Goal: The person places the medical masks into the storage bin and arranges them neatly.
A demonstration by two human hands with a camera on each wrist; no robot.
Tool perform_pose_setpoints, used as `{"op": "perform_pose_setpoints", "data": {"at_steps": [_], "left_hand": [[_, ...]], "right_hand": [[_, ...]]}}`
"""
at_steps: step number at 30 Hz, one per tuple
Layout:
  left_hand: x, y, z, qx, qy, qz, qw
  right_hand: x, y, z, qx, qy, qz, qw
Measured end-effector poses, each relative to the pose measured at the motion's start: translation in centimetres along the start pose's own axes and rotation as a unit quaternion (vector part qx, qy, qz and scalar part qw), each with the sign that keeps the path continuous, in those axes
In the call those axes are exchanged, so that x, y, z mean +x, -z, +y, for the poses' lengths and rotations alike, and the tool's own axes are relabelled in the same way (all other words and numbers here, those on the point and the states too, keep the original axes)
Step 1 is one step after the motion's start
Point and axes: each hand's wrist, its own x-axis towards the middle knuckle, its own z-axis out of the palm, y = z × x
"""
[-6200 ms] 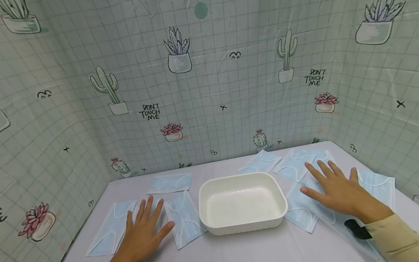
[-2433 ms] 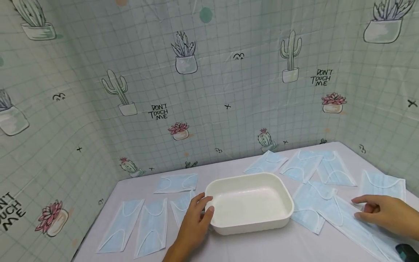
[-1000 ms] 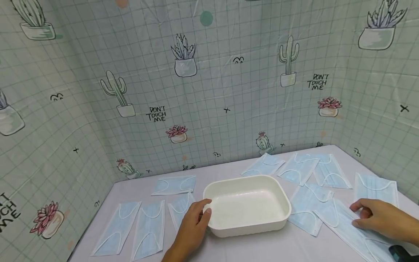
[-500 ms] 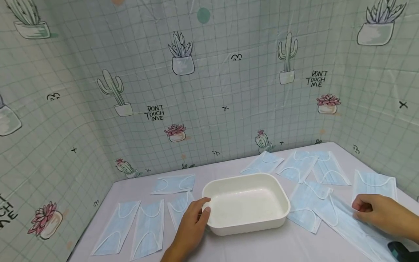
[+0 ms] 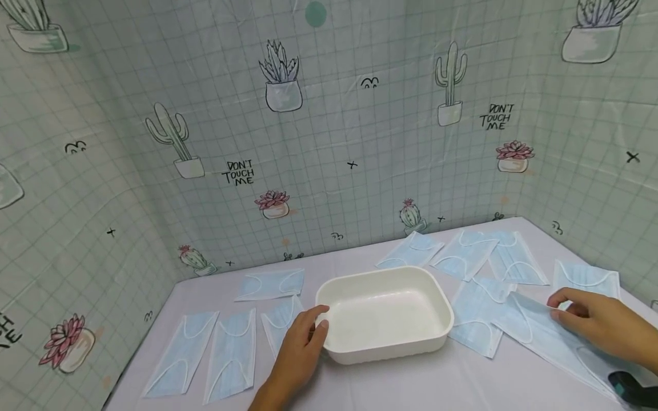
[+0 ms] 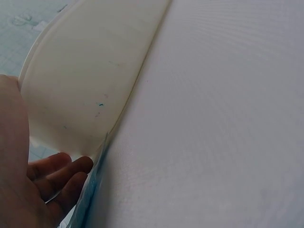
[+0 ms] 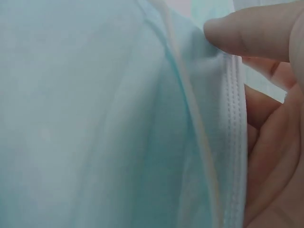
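Note:
A white rectangular plastic box (image 5: 382, 351) stands mid-table. My left hand (image 5: 300, 351) grips its left end. In the left wrist view, the thumb lies at the box's (image 6: 85, 71) rim and the other fingers curl below, beside the edge of a blue face mask (image 6: 90, 194). My right hand (image 5: 598, 319) pinches the edge of a light blue face mask (image 5: 545, 339) at the right, its upper edge lifted a little. In the right wrist view, thumb and fingers hold the stitched border of this mask (image 7: 142, 123), and its ear loop hangs in front.
Several face masks lie flat left of the box, among them one mask (image 5: 231, 357) near the front. More masks (image 5: 465, 254) lie behind and right of it, some overlapping. A cactus-print cloth (image 5: 319, 142) encloses the white table (image 5: 401, 385) at back and sides.
Earlier both hands were spread above the masks. Since then my left hand has taken the box's end. My right hand has come down and now pinches a mask, raising its edge slightly.

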Motion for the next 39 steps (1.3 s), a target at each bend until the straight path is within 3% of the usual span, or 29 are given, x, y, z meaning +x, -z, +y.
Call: {"op": "perform_pose_setpoints", "data": {"at_steps": [5,18,30,39], "left_hand": [[0.2,0.1,0.1,0.001,-0.008,0.001,1.0000],[0.2,0.1,0.1,0.001,0.004,0.000,1.0000],[0.2,0.0,0.2,-0.003,-0.001,0.000,1.0000],[0.3,-0.1,0.2,-0.004,0.006,0.002,1.0000]], "right_hand": [[-0.1,0.2,0.6,0.006,-0.007,0.004,0.9999],[0.2,0.9,1.9,0.026,-0.019,0.021,0.9993],[0.2,0.8,1.5,0.006,-0.045,0.005,0.9989],[0.2,1.1,2.0,0.017,-0.068,0.026,0.9972]]}}
